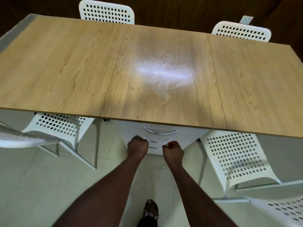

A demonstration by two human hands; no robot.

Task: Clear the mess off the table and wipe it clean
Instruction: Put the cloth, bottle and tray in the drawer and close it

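Hard, likely slick table (65,66), glossy centre patch (164,71); left hand (137,146) and right hand (173,151) curl into empty fists, lower centre.

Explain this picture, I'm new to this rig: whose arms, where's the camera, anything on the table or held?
No machine: these are a person's bare arms, filmed by one wide-angle camera on their head, looking down. The left hand and right hand are curled, holding nothing visible, in front of a white drawer unit under the wooden table. On it I see a bright glare patch with faint streaks. White perforated chairs stand around it.
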